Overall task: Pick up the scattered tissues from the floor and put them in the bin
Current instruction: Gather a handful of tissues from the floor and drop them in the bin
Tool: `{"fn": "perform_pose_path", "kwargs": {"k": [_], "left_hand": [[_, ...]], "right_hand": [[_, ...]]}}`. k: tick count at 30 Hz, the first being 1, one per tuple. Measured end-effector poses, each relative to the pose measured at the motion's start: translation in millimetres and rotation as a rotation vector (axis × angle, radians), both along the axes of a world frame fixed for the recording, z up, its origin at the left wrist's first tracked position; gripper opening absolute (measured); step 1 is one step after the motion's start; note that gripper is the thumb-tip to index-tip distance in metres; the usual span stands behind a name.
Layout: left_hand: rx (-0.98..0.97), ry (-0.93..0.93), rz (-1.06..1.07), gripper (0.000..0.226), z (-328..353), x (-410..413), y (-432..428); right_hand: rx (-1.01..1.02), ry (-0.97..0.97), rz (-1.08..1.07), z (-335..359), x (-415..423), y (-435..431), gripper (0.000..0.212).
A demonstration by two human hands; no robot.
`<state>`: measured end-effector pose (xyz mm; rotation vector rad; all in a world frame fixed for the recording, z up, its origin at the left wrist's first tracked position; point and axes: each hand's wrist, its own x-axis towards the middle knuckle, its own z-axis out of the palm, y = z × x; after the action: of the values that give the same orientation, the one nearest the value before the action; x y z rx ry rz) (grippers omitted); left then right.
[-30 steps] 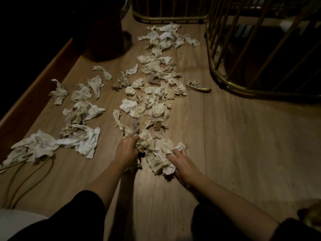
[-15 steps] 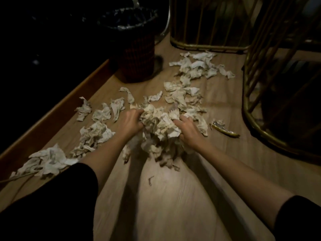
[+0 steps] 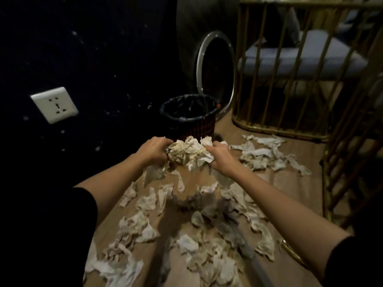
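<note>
A big crumpled wad of white tissues (image 3: 189,152) hangs in the air between my two hands, just in front of the bin. My left hand (image 3: 154,149) grips its left side and my right hand (image 3: 220,157) grips its right side. The bin (image 3: 189,118) is a dark woven basket lined with a black bag, standing upright against the dark wall beyond the wad. Several loose tissues (image 3: 143,226) lie scattered on the wooden floor below my arms, and another patch of tissues (image 3: 264,155) lies further right near the gold frame.
A gold barred frame (image 3: 275,83) with a cushion stands at the back right, and more gold bars (image 3: 339,172) run along the right side. A silver ring (image 3: 215,73) leans behind the bin. A white wall socket (image 3: 54,104) sits on the dark left wall.
Both hands scooped tissues together on the floor, lifted the wad and carried it forward toward the bin. The view has tilted up, so the bin now shows fully.
</note>
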<state>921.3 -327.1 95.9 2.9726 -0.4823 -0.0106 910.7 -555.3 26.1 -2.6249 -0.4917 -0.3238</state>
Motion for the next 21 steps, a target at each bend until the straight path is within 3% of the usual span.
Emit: {"fn": "perform_pose_path", "kwargs": {"k": [6, 10, 12, 17, 20, 21], "left_hand": [[-0.063, -0.103, -0.066, 0.023, 19, 102, 7], [-0.228, -0.195, -0.091, 0.029, 40, 195, 8], [-0.32, -0.202, -0.085, 0.042, 44, 235, 9], [-0.545, -0.092, -0.032, 0.074, 10, 306, 0], [-0.467, 0.048, -0.004, 0.088, -23, 331, 3], [-0.412, 0.082, -0.007, 0.083, -31, 334, 4]], "right_hand": [[-0.029, -0.001, -0.134, 29, 91, 24, 0.04], [0.026, -0.07, -0.242, 65, 172, 46, 0.026], [0.084, -0.087, -0.279, 78, 209, 59, 0.026], [0.183, 0.028, -0.417, 68, 276, 68, 0.044], [0.157, 0.142, -0.414, 48, 297, 68, 0.065], [0.127, 0.187, -0.402, 41, 301, 67, 0.065]]}}
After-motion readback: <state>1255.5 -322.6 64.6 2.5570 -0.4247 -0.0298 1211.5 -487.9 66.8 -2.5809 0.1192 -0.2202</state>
